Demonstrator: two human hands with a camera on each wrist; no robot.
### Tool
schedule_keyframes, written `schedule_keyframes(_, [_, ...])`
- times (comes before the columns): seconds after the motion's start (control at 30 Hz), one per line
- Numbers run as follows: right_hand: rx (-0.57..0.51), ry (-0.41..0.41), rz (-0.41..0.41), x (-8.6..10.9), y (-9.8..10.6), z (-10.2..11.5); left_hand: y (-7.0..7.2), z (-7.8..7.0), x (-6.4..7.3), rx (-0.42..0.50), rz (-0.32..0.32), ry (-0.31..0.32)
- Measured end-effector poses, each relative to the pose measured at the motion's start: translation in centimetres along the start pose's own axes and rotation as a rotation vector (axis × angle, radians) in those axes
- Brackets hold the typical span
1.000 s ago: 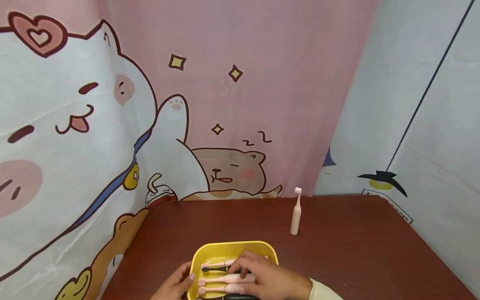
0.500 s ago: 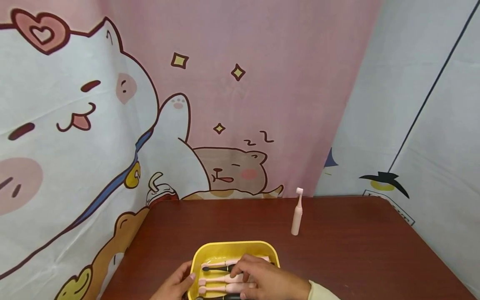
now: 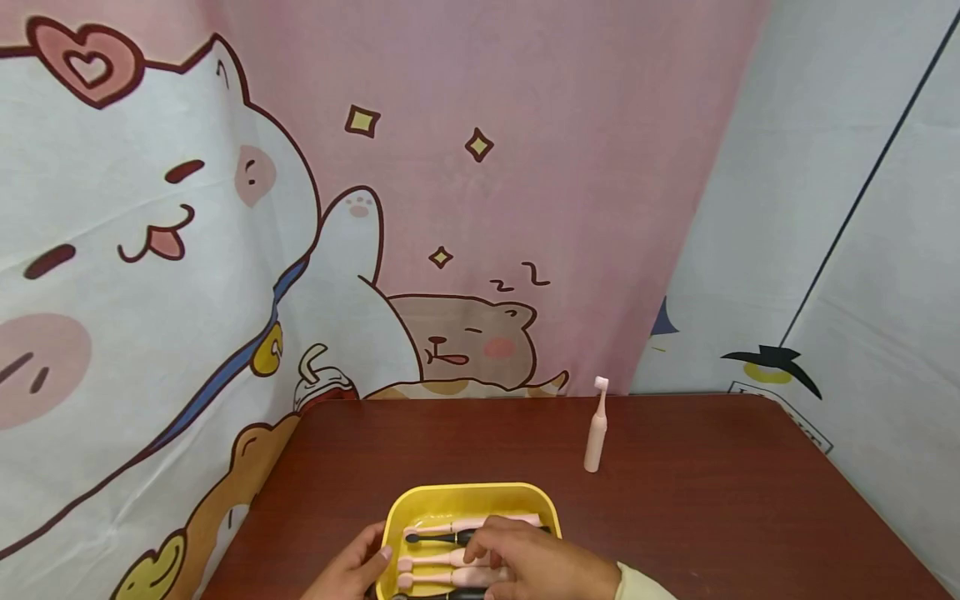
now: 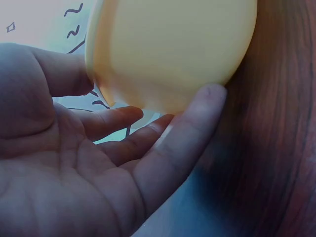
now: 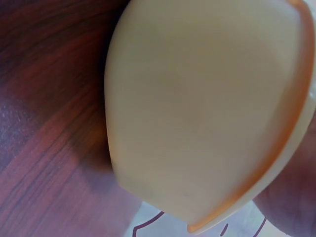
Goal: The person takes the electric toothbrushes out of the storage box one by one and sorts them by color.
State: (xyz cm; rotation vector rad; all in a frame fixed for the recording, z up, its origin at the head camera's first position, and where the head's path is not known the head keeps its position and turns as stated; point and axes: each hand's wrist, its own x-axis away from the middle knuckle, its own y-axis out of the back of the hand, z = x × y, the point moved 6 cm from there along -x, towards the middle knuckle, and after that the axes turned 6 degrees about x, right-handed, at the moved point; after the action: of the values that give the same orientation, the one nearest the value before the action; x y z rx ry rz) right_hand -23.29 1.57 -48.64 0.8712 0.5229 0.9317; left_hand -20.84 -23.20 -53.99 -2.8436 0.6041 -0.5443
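Note:
My left hand (image 3: 351,568) holds the left side of a yellow plastic bin (image 3: 471,497), its thumb over the rim and the other fingers along the outer wall. Inside lie several electric toothbrushes side by side, heads to the left: pink ones such as this pink toothbrush (image 3: 448,578), and black ones such as this black toothbrush (image 3: 435,539). Reaching over the right wall, my right hand (image 3: 546,568) has bent fingers down among the handles, which it partly covers; I cannot tell whether it grips one. Another pink toothbrush (image 3: 595,443) stands upright on the table.
The bin sits near the front of a dark reddish-brown table (image 3: 712,483). The upright toothbrush is behind it to the right, near the back edge. A cartoon-printed curtain (image 3: 570,167) hangs behind the table and along its sides.
My right hand has shifted slightly toward me and to the right, its thumb now over the nearest black handle. The left hand keeps its hold on the bin.

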Motion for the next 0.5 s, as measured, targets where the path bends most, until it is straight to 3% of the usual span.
schedule_keyframes(0.33, [0.031,0.008,0.014,-0.19,-0.19,-0.19,-0.15,-0.13,0.00,0.006,-0.015,-0.005])
schedule_keyframes(0.5, [0.057,0.063,0.004,-0.19,-0.35,0.07,-0.25,-0.03,-0.01,0.019,-0.010,-0.009])
